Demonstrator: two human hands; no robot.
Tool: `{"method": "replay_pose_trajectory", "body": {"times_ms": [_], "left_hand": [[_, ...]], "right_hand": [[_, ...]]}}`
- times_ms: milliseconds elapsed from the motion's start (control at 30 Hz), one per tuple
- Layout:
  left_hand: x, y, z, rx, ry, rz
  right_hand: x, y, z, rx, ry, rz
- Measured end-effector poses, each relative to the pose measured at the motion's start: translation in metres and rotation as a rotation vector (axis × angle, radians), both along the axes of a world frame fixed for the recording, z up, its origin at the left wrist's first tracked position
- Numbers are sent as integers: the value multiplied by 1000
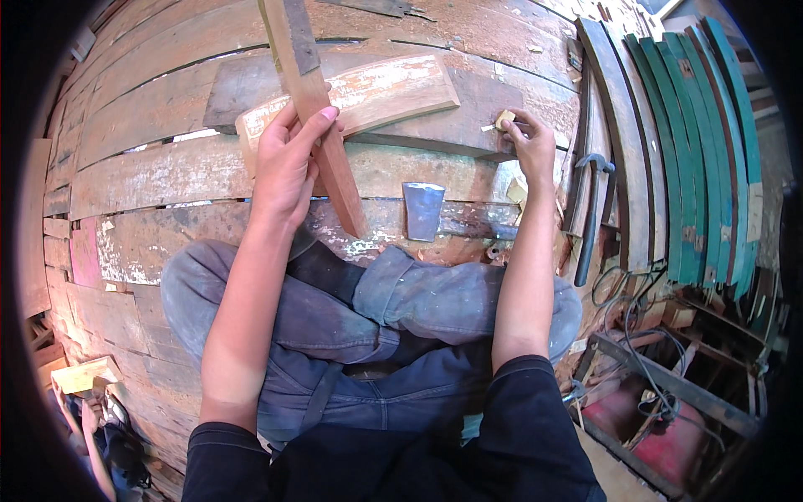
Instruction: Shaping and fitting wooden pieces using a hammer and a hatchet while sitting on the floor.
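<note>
The left hand (286, 163) was clamped on a reddish wooden strip (322, 125), its far end cut off. To the right, the right hand (531, 146) pinched a small wood chip (504, 119), mostly hidden by fingertips, on the plank floor (167, 176).

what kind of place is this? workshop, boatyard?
Likely a woodworking yard or workshop, possibly boat building. The person sits on weathered curved planks, with green-painted curved boards stacked at the right and a hammer lying nearby. The left hand holds a reddish wood strip.
</note>
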State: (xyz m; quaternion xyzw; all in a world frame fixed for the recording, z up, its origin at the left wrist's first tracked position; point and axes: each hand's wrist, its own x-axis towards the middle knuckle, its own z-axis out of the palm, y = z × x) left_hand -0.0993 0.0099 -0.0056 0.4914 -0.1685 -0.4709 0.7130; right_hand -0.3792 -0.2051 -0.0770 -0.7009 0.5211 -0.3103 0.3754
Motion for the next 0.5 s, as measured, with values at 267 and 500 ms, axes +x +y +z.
{"method": "replay_pose_trajectory", "body": {"times_ms": [267,500], "left_hand": [[-2,-1,2,3,-27,3],[-2,-1,0,0,-14,-11]], "right_hand": [[7,2,5,9,17,14],[10,4,5,-1,-14,11]]}}
